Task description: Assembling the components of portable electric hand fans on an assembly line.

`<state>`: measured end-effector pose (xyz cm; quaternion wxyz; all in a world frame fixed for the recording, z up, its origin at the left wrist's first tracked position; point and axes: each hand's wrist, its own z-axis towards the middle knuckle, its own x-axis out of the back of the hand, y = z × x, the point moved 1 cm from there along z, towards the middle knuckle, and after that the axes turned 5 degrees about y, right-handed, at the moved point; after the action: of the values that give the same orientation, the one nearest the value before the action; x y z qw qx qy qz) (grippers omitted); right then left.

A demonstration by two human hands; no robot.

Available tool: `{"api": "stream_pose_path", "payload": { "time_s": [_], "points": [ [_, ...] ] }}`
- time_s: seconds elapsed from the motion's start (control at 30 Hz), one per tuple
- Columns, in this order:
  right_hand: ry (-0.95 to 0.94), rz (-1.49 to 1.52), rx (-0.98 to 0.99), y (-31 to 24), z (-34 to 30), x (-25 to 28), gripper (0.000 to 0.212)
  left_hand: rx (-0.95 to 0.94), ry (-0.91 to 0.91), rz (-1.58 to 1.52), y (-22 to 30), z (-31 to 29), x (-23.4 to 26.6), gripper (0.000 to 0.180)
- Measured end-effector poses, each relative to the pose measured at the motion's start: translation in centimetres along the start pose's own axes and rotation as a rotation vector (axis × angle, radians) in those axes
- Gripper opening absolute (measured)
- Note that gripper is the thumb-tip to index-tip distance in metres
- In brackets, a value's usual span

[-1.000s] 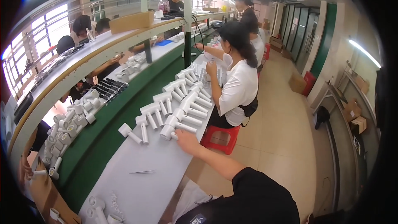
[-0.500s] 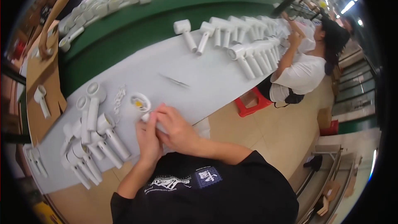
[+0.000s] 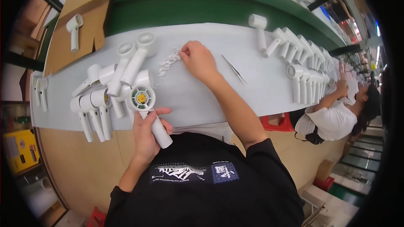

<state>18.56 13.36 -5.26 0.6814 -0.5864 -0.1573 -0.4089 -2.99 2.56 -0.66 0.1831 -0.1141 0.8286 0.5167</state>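
My left hand (image 3: 145, 136) is closed around the handle of a white handheld fan (image 3: 162, 133). The fan is tilted, its round head toward the far left, with a spoked ring around a yellow centre facing up. Over the table, my right hand (image 3: 198, 61) has its fingertips pinched together at the edge of a small heap of thin white plastic pieces (image 3: 167, 64). Whatever lies between those fingertips is too small to make out. A pair of metal tweezers (image 3: 234, 70) lies to the right of my right hand.
Several white fans (image 3: 96, 101) crowd the table's left side. More stand in rows (image 3: 301, 44) at the right, near a seated co-worker (image 3: 332, 120) by a red stool (image 3: 277, 122). Cardboard (image 3: 86, 6) bearing one fan is at the far left. A green ledge (image 3: 176, 6) runs behind the white tabletop (image 3: 191, 105).
My hands were together near the fan head and are now apart. The left now lifts the fan by its handle; the right has reached to the white pieces. The view has swung left.
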Motion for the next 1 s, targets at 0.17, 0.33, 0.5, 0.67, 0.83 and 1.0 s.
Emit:
{"api": "stream_pose_path", "payload": {
  "time_s": [0.17,0.33,0.5,0.67,0.83,1.0],
  "points": [
    [-0.138,-0.024,0.006,-1.2,-0.2,0.4,0.014,0.023,-0.027,-0.02,0.3,0.4,0.5,0.032],
    [-0.25,-0.031,0.031,-1.4,-0.3,0.6,0.014,0.03,-0.096,-0.046,0.5,1.1,0.0,0.031],
    [-0.134,-0.06,0.066,-1.8,-0.8,-0.2,0.015,0.024,-0.114,-0.016,0.3,1.8,-0.4,0.029],
    [-0.135,-0.036,0.078,-1.6,-0.9,0.0,0.016,0.016,-0.152,-0.01,0.3,2.0,-0.8,0.026],
    [-0.125,0.043,-0.049,-2.7,-1.7,2.0,0.017,0.035,-0.119,0.006,1.2,2.2,-1.3,0.027],
    [-0.21,0.488,0.079,-5.7,-6.3,7.7,0.021,-0.132,-0.146,0.047,2.0,2.5,-1.9,0.033]
  ]
}}
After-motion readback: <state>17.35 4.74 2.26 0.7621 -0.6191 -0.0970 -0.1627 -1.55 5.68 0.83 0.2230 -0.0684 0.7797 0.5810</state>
